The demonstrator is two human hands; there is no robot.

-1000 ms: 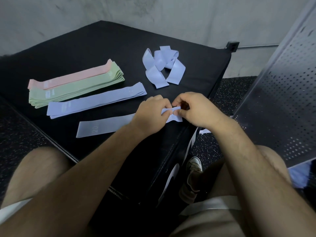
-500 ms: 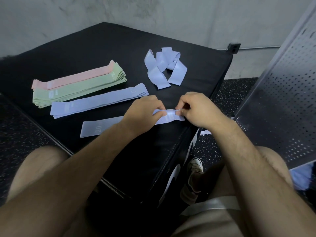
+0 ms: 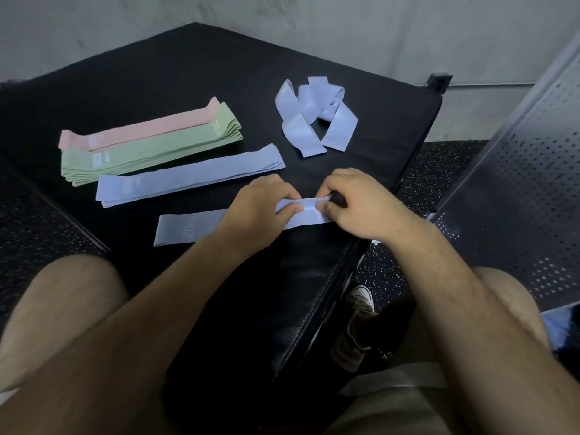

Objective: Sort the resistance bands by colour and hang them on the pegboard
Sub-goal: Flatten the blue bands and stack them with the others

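A lilac band marked "20" lies flat on the black mat, near its front edge. My left hand and my right hand both pinch the band's right end, thumbs on top, where it puckers. Behind it lies a flat stack of lilac bands, then a stack of green bands and pink bands at the far left. A tangled heap of lilac bands sits at the back right. The grey perforated pegboard leans at the right.
My bare knees and beige shorts fill the bottom of the view. A sneaker stands on the speckled floor between mat and pegboard. A grey wall runs behind the mat.
The band's right end has been spread flatter between my two hands, which moved slightly apart. The camera shifted a little; the stacks have not moved.
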